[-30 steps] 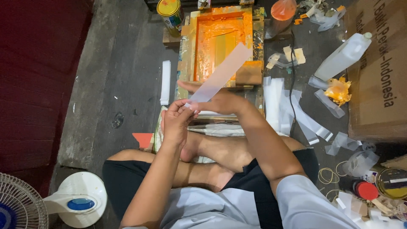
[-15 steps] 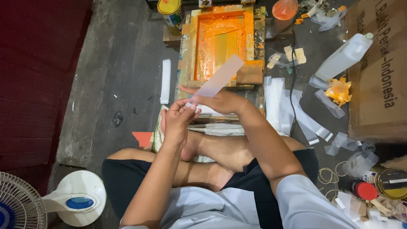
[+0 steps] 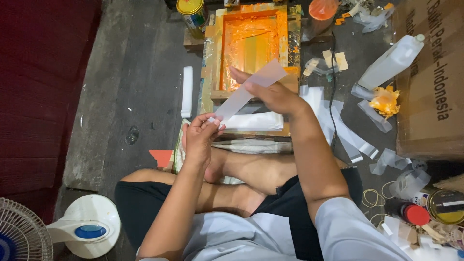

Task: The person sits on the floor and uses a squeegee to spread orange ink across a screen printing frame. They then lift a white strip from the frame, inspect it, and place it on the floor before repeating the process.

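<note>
Your left hand (image 3: 200,137) pinches the lower end of the clear plastic strip (image 3: 249,89); your right hand (image 3: 270,94) clamps its middle, above the orange-stained printing frame (image 3: 251,43).

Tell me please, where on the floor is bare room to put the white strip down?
The widest bare floor lies left of the orange printing frame, between the red wall and the white bar. Right of the frame it is crowded: plastic strips, a white bottle, a cardboard box.

A white desk fan (image 3: 72,227) stands lower left, a cardboard box (image 3: 430,82) right, an orange-stained printing frame (image 3: 251,48) ahead.
</note>
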